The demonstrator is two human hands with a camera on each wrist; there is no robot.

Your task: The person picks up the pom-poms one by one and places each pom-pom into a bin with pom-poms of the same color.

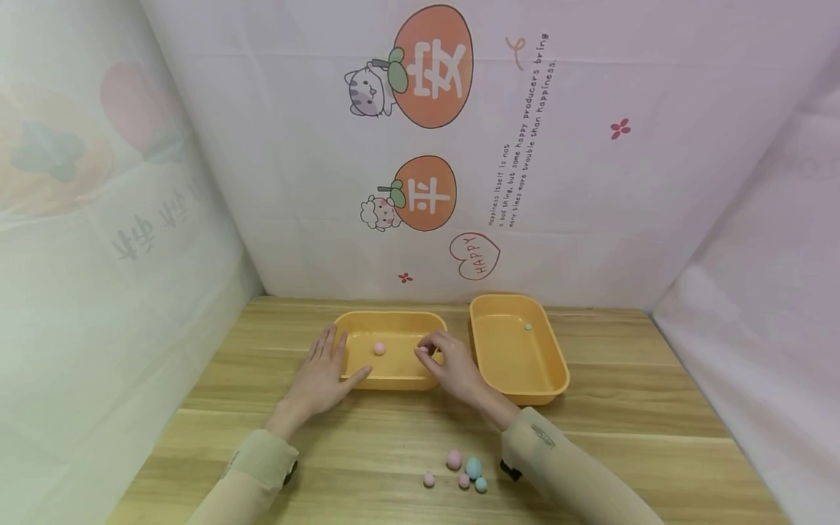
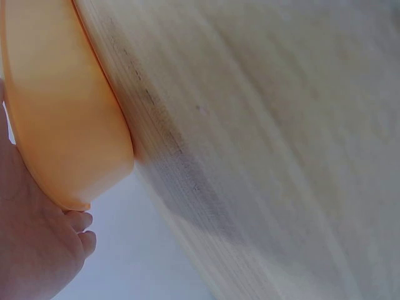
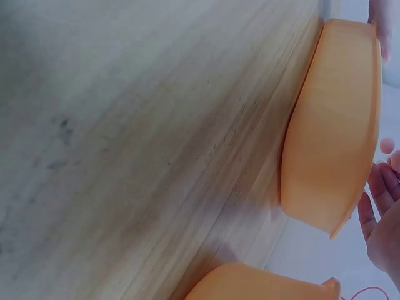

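Note:
A yellow tray (image 1: 394,383) lies lengthwise on the table, and a pink ball (image 1: 379,348) sits inside it. My left hand (image 1: 319,379) rests on the tray's left end with fingers straight and spread, the thumb reaching over the front rim. In the left wrist view the palm and fingers (image 2: 37,244) lie against the rim. Over the tray's right end, my right hand (image 1: 453,367) pinches a small pink ball (image 1: 423,351) between thumb and fingertips. The right wrist view shows a pink ball (image 3: 387,145) at those fingertips, above the rim.
A second yellow tray (image 1: 518,397) stands to the right, with a small pale green ball (image 1: 528,327) in it. Nearer on the wooden table (image 1: 367,452) lie several loose balls, among them a larger pink ball (image 1: 453,459) and a blue ball (image 1: 474,468). A printed cloth (image 1: 315,219) hangs behind.

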